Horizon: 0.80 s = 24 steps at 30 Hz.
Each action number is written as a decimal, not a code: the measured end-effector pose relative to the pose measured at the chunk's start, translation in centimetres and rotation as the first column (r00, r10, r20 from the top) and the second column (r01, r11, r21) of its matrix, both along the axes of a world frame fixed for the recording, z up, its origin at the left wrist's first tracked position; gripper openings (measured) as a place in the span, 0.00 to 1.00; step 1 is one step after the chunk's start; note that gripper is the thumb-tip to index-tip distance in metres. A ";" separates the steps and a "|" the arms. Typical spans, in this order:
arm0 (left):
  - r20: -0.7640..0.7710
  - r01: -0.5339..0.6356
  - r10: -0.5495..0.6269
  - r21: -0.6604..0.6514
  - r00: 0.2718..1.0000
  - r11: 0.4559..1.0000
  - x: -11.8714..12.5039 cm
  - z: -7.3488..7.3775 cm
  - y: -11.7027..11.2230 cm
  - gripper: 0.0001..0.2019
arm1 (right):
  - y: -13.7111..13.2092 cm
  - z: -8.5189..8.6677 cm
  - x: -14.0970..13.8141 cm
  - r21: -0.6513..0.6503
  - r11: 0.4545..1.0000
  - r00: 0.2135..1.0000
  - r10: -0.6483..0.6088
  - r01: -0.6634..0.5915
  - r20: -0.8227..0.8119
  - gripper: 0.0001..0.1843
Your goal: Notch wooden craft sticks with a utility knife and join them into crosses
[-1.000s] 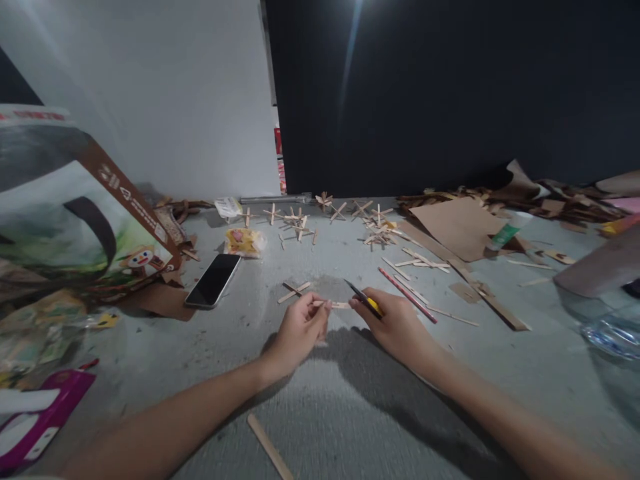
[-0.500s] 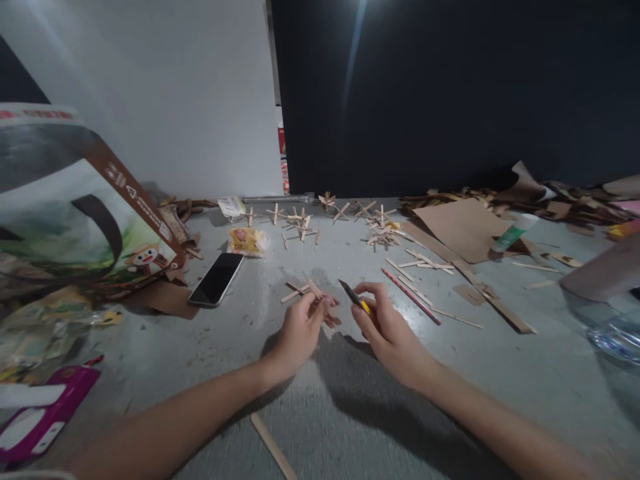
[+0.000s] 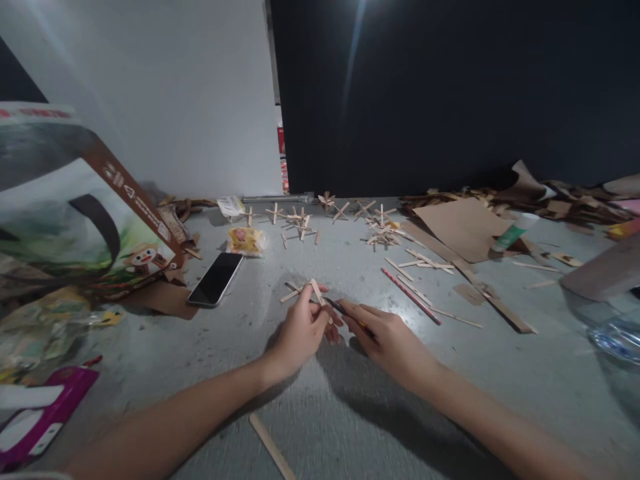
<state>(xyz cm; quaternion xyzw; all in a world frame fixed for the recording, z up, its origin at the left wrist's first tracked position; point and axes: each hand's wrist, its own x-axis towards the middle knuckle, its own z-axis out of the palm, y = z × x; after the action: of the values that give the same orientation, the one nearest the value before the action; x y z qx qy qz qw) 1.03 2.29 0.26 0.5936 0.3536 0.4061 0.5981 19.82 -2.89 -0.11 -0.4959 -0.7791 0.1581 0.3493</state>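
My left hand [image 3: 303, 330] is closed on a short wooden stick [image 3: 317, 291], whose pale end sticks up past the fingers. In my right hand [image 3: 387, 337] is a utility knife [image 3: 336, 306], its dark blade pointing left against or very near the stick; fingers cover most of the handle. Just beyond my left hand, thin crossed wooden sticks [image 3: 289, 295] lie on the table. A single flat wooden stick [image 3: 271, 445] rests close to me, below both hands.
A phone [image 3: 217, 280] and a yellow packet [image 3: 247, 241] lie left. Several crossed-stick pieces [image 3: 303, 227] stand at the back. A red patterned stick [image 3: 411, 296] and cardboard [image 3: 460, 230] lie right. A large printed bag [image 3: 65, 207] and a purple tool [image 3: 50, 413] occupy the left side.
My right hand has moved left and turned over the knife, bringing the blade to the stick. My left hand has tilted slightly, showing more of the stick.
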 end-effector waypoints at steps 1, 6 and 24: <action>-0.004 -0.002 0.002 0.003 1.000 1.000 0.0 0.0 0.0 0.14 | 0.0 0.0 0.0 -0.002 1.000 1.000 0.001 -0.001 0.004 0.18; -0.022 -0.002 0.002 0.002 1.000 1.000 0.0 -0.1 -0.1 0.14 | 0.0 0.1 -0.1 -0.009 1.000 1.000 -0.003 0.003 0.010 0.18; -0.070 0.000 0.002 0.035 0.998 0.999 -0.2 -0.6 0.0 0.13 | -0.1 0.7 0.0 -0.039 0.999 0.999 0.005 -0.004 0.043 0.19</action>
<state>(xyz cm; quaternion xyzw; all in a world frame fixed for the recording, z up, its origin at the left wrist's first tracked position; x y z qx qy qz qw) 0.86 2.33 -0.33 0.6177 0.3673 0.3917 0.5746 19.85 -2.94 0.62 -0.5041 -0.7843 0.1636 0.3224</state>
